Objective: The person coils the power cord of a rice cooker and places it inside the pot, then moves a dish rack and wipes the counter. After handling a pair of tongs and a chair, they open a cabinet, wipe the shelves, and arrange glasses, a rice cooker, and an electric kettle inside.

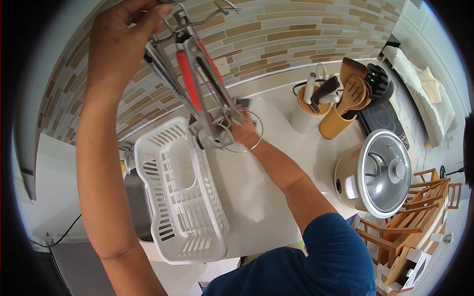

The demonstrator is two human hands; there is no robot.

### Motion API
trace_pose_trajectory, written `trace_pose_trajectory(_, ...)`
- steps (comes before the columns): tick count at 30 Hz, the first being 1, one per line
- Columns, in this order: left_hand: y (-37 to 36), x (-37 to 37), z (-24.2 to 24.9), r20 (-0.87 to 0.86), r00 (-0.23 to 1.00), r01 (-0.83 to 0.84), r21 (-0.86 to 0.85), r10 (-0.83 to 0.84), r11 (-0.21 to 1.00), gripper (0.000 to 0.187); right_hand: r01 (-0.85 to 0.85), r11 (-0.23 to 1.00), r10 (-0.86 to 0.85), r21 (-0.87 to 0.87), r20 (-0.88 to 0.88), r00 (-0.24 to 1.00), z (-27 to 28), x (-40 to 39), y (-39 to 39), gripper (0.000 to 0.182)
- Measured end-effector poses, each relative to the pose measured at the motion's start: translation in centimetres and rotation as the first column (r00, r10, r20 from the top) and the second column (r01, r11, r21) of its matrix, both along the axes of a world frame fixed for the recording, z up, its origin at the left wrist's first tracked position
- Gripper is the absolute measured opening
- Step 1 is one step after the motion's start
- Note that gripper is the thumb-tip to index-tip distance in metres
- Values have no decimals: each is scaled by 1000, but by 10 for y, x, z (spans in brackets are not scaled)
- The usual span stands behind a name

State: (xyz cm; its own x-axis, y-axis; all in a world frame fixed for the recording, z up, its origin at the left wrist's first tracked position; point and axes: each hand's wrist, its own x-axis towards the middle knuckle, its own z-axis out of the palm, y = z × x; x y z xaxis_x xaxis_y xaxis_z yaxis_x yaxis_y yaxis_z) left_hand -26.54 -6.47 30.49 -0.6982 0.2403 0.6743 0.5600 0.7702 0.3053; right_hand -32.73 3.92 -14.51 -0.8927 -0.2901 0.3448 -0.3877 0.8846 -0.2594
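High at the upper left, my left hand (121,37) is closed with thumb and fingers on the top of a metal hook rack (197,22). Below its curved wire hooks hang several metal kitchen tools, among them a red-handled tool (190,74) and slim silver-handled utensils (168,69). A round wire ring (260,129) shows at their lower end. My right hand (243,130) reaches forward over the counter to the bottom of this hanging bunch. Its fingers are partly hidden behind the metal tools and blurred, so I cannot tell what they hold.
A white plastic dish rack (217,209) stands left, beside the sink (138,197). To the right are a white knife holder (306,118), a utensil holder (333,123) with wooden and black tools, and a glass-lidded cooker (350,172). A tiled wall (296,29) closes off the back.
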Motion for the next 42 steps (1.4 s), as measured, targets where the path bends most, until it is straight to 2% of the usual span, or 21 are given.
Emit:
trace_pose_trajectory(3, -8, -12, -1, 52, 997, 65, 11, -65, 998, 28, -130, 990, 132, -46, 48, 990, 28, 5, 24, 65)
trace_pose_trajectory(5, -8, -12, 0, 37, 996, 82, 22, -82, 996, 28, 139, 988, -152, 65, 288, 946, 33, -22, 51, 61)
trace_pose_trajectory(7, -10, -13, 1, 13, 993, 116, 10, -116, 993, 29, 363, 911, -403, 194, 243, 882, 41, -19, 78, 62)
trace_pose_trajectory(8, -24, -26, 3, 15, 994, 112, 9, -112, 994, 29, 502, 861, -506, 81, 228, 832, 30, -28, 91, 66)
trace_pose_trajectory(10, -51, -42, 18, 230, 922, 213, 370, -312, 904, 25, 645, 743, -670, 181, 212, 712, 32, -37, 99, 73)
trace_pose_trajectory(11, -48, -37, 8, 230, 924, 205, 373, -304, 905, 25, 604, 770, -636, 204, 189, 748, 34, -34, 98, 69)
trace_pose_trajectory(12, -2, -3, 0, 5, 994, 107, 168, -109, 980, 25, 563, 795, -600, 226, 163, 783, 36, -34, 95, 65)
trace_pose_trajectory(13, 22, 16, -3, -253, 966, -55, -14, 50, 998, 25, 556, 800, -593, 226, 159, 789, 35, -35, 85, 65)
trace_pose_trajectory(16, 15, 5, 1, -95, 993, 84, 160, -69, 984, 24, 326, 944, -329, 42, 85, 941, 25, -23, 50, 61)
trace_pose_trajectory(19, 8, -4, 8, -11, 992, 129, 132, -129, 983, 23, 43, 988, -20, -147, 159, 987, 32, -8, 14, 56)
trace_pose_trajectory(21, 17, 0, 0, -64, 994, 98, 121, -91, 988, 23, -136, 979, 124, 150, 91, 988, 34, 29, 2, 56)
trace_pose_trajectory(22, 22, 3, -1, -123, 992, 55, 108, -42, 993, 23, -212, 956, 173, 204, 191, 966, 32, 51, -9, 55)
trace_pose_trajectory(23, 27, 8, -1, -125, 991, 60, 113, -45, 992, 23, -309, 933, 267, 187, 219, 939, 32, 81, -11, 52)
trace_pose_trajectory(24, 31, 13, -2, -149, 989, 29, 60, -19, 998, 23, -323, 946, 320, 37, 76, 944, 18, 109, -10, 52)
trace_pose_trajectory(26, 35, 14, -4, -162, 987, -2, 0, 2, 1000, 23, -273, 959, 238, 77, 305, 922, 40, 110, 8, 54)
trace_pose_trajectory(28, 30, 6, -6, -152, 985, 84, 30, -79, 996, 24, -93, 987, 71, 135, 159, 985, 30, 63, 41, 57)
trace_pose_trajectory(29, 28, 4, -4, -156, 985, 85, 27, -80, 996, 24, 89, 985, -110, 149, 136, 985, 29, 39, 61, 59)
trace_pose_trajectory(32, 25, -3, -6, -132, 986, 113, 70, -103, 991, 23, 460, 880, -471, 120, 102, 876, 33, 2, 111, 64)
trace_pose_trajectory(35, 23, -10, -5, -60, 991, 131, 154, -123, 979, 22, 517, 832, -543, 201, 107, 833, 34, 23, 94, 65)
trace_pose_trajectory(38, 30, -9, -10, -10, 999, 42, 125, -41, 991, 22, 206, 939, -255, 274, 156, 954, 35, 103, 59, 66)
trace_pose_trajectory(42, 40, 5, -34, -5, 999, 42, 150, -41, 988, 24, -87, 995, 70, 53, 263, 962, 45, 205, 72, 67)
